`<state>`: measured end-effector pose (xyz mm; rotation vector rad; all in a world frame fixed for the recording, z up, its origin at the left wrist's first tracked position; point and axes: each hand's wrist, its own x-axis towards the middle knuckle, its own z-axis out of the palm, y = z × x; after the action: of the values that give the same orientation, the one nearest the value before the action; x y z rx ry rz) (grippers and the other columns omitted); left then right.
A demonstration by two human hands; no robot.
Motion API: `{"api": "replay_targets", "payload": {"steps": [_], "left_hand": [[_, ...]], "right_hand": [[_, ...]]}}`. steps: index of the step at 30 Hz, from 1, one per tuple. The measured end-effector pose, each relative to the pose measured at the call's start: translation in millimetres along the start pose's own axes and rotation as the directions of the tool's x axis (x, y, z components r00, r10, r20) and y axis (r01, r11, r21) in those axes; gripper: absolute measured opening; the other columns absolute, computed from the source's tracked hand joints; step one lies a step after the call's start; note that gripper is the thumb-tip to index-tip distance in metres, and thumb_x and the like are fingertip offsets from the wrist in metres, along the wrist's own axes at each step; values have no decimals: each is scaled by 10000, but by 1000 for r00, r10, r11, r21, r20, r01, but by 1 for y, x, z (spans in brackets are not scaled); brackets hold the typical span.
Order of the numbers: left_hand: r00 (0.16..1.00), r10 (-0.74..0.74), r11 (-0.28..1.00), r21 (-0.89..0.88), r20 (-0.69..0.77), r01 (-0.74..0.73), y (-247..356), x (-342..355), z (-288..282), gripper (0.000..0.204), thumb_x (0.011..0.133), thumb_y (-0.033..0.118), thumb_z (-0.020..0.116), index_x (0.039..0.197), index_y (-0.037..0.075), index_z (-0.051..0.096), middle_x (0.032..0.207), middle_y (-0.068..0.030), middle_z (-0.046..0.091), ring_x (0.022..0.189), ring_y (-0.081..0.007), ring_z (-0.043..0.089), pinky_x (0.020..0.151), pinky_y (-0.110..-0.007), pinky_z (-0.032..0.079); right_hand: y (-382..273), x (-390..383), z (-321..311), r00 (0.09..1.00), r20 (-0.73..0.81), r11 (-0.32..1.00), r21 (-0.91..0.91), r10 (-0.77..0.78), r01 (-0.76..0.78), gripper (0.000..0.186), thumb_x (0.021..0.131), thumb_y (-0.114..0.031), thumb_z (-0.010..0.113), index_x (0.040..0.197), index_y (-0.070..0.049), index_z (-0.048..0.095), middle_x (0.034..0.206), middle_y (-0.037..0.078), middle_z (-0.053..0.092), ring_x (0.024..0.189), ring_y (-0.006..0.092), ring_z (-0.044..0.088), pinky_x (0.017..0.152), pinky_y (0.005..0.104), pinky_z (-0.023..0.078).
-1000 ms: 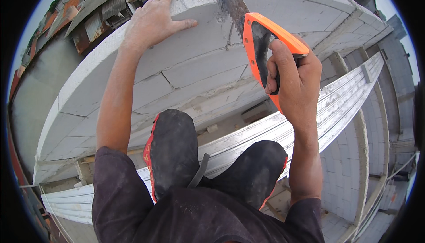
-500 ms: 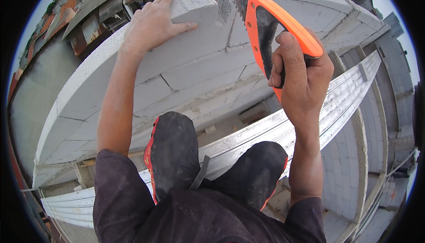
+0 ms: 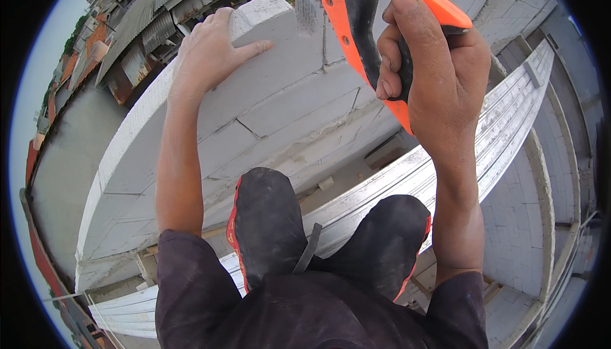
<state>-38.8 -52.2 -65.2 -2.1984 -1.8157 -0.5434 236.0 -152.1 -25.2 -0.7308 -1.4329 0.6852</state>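
My left hand (image 3: 207, 56) grips the top edge of a pale lightweight-block wall (image 3: 277, 88), thumb spread against the near face. My right hand (image 3: 439, 75) is wrapped round the orange-and-black handle of a handsaw (image 3: 344, 27), held high beside the wall top. Only a small part of the blade shows at the upper edge of the picture; the rest is out of frame. To the right of my left hand, the wall top has a rough, ridged notch (image 3: 305, 8) with a vertical joint line beside it.
My dark-clad knees (image 3: 267, 228) are bent over long silvery metal sections (image 3: 356, 202) alongside the wall. Below at the right are block walls with concrete edges (image 3: 544, 209). Corrugated roofs (image 3: 146, 18) and tiled roofs lie beyond the wall.
My right hand has raised the saw, moving its handle up and slightly right, uncovering the ridged notch. My left hand stays on the wall. The view has shifted a little.
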Motion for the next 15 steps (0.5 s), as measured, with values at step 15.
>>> {"api": "replay_targets", "payload": {"steps": [15], "left_hand": [[998, -29, 999, -44, 50, 31, 9, 2, -8, 922, 804, 626, 802, 1424, -9, 554, 1305, -284, 669, 1241, -418, 642, 1062, -498, 490]], "right_hand": [[23, -16, -2, 997, -10, 997, 1, 81, -81, 289, 1063, -247, 634, 1008, 34, 672, 620, 14, 552, 524, 74, 514, 494, 264, 418]]}}
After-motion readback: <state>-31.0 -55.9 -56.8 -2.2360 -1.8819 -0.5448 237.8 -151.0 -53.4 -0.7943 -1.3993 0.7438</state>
